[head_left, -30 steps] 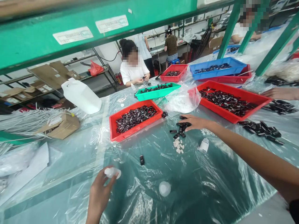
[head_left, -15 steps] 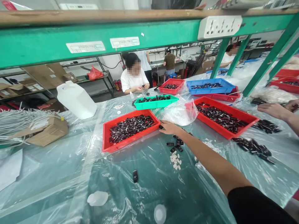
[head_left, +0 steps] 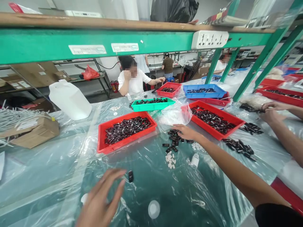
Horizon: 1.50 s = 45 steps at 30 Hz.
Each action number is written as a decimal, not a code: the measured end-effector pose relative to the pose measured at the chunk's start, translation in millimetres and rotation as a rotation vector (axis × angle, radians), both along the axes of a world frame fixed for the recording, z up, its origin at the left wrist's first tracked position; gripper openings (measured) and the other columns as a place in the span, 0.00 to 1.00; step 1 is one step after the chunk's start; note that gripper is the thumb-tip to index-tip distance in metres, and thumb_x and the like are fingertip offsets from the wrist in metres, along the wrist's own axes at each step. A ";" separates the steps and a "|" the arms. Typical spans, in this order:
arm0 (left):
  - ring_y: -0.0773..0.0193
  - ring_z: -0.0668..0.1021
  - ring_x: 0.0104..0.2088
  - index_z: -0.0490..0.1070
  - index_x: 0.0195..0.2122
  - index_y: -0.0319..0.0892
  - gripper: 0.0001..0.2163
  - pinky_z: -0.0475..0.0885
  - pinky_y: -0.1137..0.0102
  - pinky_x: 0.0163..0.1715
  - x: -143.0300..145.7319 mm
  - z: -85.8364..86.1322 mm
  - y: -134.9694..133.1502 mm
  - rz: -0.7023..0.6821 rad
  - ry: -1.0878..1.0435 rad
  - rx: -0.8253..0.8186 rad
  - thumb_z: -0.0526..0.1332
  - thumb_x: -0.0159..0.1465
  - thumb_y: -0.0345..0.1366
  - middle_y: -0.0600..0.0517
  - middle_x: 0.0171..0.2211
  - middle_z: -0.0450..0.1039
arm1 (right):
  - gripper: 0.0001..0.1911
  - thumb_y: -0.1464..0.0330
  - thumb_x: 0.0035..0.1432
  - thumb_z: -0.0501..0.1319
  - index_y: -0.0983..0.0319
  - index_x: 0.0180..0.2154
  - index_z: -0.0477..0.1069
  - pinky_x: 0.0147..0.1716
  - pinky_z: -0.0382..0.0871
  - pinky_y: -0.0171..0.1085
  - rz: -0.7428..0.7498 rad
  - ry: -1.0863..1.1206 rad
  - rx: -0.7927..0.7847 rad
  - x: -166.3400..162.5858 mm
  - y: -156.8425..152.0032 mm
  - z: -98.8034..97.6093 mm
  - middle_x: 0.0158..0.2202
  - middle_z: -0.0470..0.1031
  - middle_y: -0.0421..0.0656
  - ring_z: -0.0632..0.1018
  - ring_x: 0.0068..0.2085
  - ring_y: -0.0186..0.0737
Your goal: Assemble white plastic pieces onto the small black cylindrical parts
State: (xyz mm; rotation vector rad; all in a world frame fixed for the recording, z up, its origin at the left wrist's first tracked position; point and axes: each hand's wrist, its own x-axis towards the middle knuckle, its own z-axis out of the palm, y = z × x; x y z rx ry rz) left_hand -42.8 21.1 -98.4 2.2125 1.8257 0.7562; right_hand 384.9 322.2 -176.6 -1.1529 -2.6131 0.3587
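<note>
While the right hand (head_left: 187,131) reaches out over a loose pile of black pieces (head_left: 174,140), the left hand (head_left: 101,195) hangs low and close in, blurred, thumb and forefinger parted with a gap between the tips. Right hand: back upward, fingers extended at the pile's far side — cannot tell whether the fingertips pinch a piece.

One single black piece (head_left: 131,176) lies just beyond the left fingertips, well apart from the pile. A white object (head_left: 84,198) shows only in part behind the left hand; shape hidden. To the right of that hand, a round white item (head_left: 154,209) on clear plastic sheeting (head_left: 189,195).

Small white bits (head_left: 170,160) lie on the near side of the pile under the right hand. White bottle (head_left: 194,160) nearer the body, beside the right forearm. Red tray (head_left: 101,138), full of black pieces, left of the right hand and beyond the left. Second red tray (head_left: 220,134), similarly loaded, beyond the right forearm. Plastic bag (head_left: 176,115) just past the right hand — farther out, green tray (head_left: 151,107) and blue tray (head_left: 204,95). Well right of the right hand: a co-worker's hands (head_left: 274,113), close together.
</note>
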 end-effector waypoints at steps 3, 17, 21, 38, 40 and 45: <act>0.54 0.86 0.44 0.77 0.54 0.46 0.10 0.84 0.56 0.47 59.0 6.6 87.3 -0.168 0.077 -0.206 0.59 0.80 0.42 0.49 0.46 0.83 | 0.17 0.60 0.79 0.69 0.60 0.62 0.74 0.60 0.78 0.57 -0.025 -0.049 -0.031 27.0 -13.9 16.4 0.63 0.73 0.50 0.78 0.59 0.54; 0.51 0.85 0.52 0.77 0.59 0.43 0.15 0.84 0.53 0.51 170.6 -42.9 233.9 -0.394 0.371 -0.592 0.69 0.76 0.42 0.44 0.58 0.80 | 0.15 0.59 0.78 0.71 0.63 0.54 0.77 0.51 0.83 0.49 0.132 -0.314 -0.276 -24.3 -58.9 10.4 0.52 0.79 0.46 0.82 0.49 0.48; 0.51 0.84 0.53 0.77 0.60 0.43 0.15 0.83 0.51 0.53 172.8 -53.7 249.4 -0.346 0.342 -0.515 0.69 0.76 0.42 0.43 0.59 0.79 | 0.14 0.60 0.78 0.70 0.63 0.55 0.77 0.52 0.82 0.50 0.018 -0.299 -0.216 -40.1 -42.9 10.5 0.54 0.78 0.47 0.82 0.51 0.49; 0.38 0.73 0.70 0.69 0.71 0.46 0.27 0.71 0.37 0.67 200.5 -107.8 265.3 -0.228 0.088 -0.203 0.70 0.74 0.43 0.41 0.74 0.65 | 0.16 0.60 0.79 0.69 0.61 0.60 0.75 0.53 0.82 0.51 -0.363 -0.224 -0.224 33.4 -36.7 -3.0 0.58 0.76 0.49 0.81 0.53 0.50; 0.38 0.72 0.70 0.69 0.71 0.46 0.27 0.70 0.36 0.68 215.7 -109.7 274.4 -0.258 0.080 -0.189 0.70 0.74 0.43 0.40 0.75 0.65 | 0.18 0.60 0.78 0.70 0.62 0.60 0.75 0.53 0.82 0.51 -0.363 -0.215 -0.236 20.4 -29.1 -7.0 0.58 0.76 0.49 0.81 0.53 0.51; 0.38 0.73 0.69 0.69 0.71 0.45 0.26 0.71 0.37 0.67 228.5 -111.7 290.2 -0.301 0.077 -0.145 0.70 0.74 0.43 0.40 0.74 0.66 | 0.19 0.59 0.78 0.70 0.62 0.60 0.74 0.55 0.81 0.53 -0.348 -0.143 -0.228 -4.2 -8.3 -9.6 0.59 0.75 0.49 0.80 0.55 0.52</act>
